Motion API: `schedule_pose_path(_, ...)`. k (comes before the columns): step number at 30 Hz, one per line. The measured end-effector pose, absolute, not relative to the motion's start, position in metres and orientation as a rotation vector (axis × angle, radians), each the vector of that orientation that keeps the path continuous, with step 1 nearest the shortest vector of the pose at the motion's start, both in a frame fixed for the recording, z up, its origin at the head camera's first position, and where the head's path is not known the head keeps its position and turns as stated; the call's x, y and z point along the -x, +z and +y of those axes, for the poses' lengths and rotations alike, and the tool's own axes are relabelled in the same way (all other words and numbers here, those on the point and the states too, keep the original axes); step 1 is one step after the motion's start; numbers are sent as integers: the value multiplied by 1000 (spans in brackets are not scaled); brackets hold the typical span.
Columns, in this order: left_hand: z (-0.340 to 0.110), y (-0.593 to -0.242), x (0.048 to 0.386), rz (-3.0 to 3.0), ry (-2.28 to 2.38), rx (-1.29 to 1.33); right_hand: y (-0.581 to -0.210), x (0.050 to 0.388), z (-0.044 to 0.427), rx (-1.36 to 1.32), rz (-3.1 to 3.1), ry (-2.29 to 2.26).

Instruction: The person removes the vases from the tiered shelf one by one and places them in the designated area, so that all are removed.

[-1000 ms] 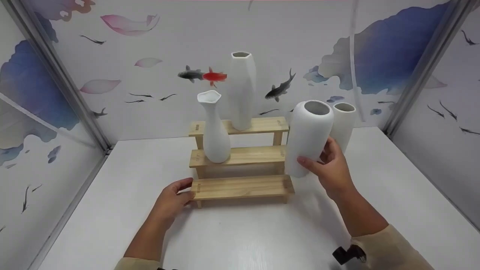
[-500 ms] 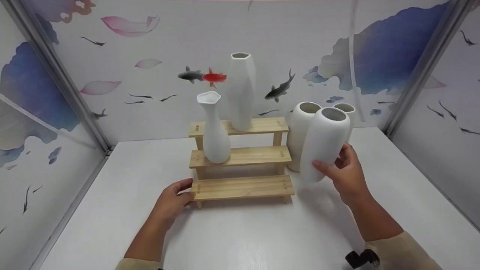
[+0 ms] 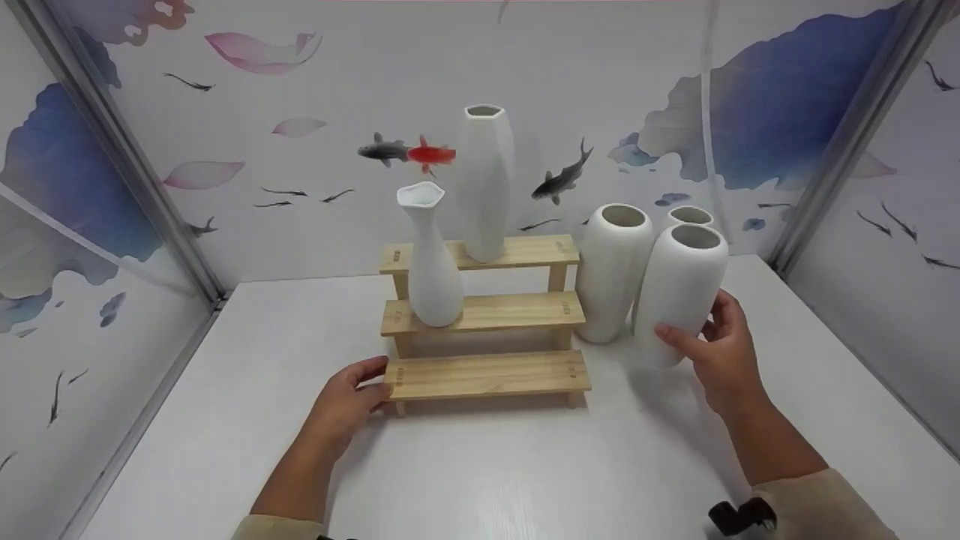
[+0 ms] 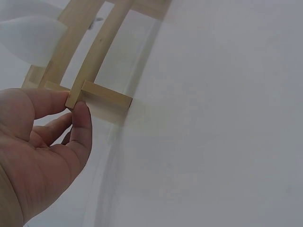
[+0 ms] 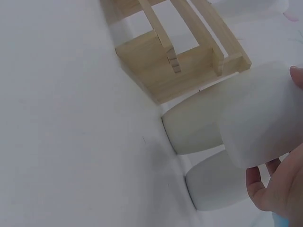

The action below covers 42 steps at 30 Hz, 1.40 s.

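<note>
My right hand (image 3: 726, 367) grips a white cylindrical vase (image 3: 681, 296) low on its side, thumb in front. In the right wrist view, the base of this vase hangs above the table, apart from it. Two more white vases stand behind it: a rounded one (image 3: 611, 277) beside the stand, and another (image 3: 688, 214) mostly hidden. At the left, my left hand (image 3: 346, 401) pinches the end of the lowest board of a three-step wooden stand (image 3: 487, 375) between thumb and finger. A narrow-necked white vase (image 3: 435, 277) is on the middle step; a tall faceted vase (image 3: 486, 180) is on the top step.
The white table (image 3: 495, 472) carries everything. Printed wall panels (image 3: 337, 90) with fish and petals enclose it at the back and both sides, joined by metal corner posts (image 3: 847, 142).
My right hand has moved to the right and slightly nearer with the vase. The rounded vase behind it has come into view beside the stand. My left hand stays on the lowest board.
</note>
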State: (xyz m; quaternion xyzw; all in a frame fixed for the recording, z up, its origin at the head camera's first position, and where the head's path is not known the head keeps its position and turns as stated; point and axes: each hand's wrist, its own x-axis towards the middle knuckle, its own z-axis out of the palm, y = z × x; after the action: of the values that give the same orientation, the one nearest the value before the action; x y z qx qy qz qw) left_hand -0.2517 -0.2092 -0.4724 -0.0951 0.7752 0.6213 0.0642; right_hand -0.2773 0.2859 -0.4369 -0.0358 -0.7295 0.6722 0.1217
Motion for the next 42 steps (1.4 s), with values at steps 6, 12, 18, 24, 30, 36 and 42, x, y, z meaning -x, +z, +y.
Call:
schedule_pose_path(6,-209,-473,252,2333,1875,310,-443,282,301,156,-2039,2010)
schedule_pose_path(12,-208,-472,251,2329,1878,303,-449,286,315,270,-1998,2031)
schedule_pose_path(18,-207,-471,253,2340,1863,322,-450,289,325,336,-1916,2067)
schedule_pose_path(24,-208,-472,253,2350,1852,320,-453,291,334,426,-1896,2045)
schedule_pose_path(30,-207,-472,252,2354,1842,317,-456,297,344,551,-1863,2031)
schedule_pose_path(36,-207,-473,253,2348,1847,329,-460,306,351,602,-1846,2046)
schedule_pose_path(42,-207,-472,254,2348,1847,330,-466,316,361,642,-1913,2037)
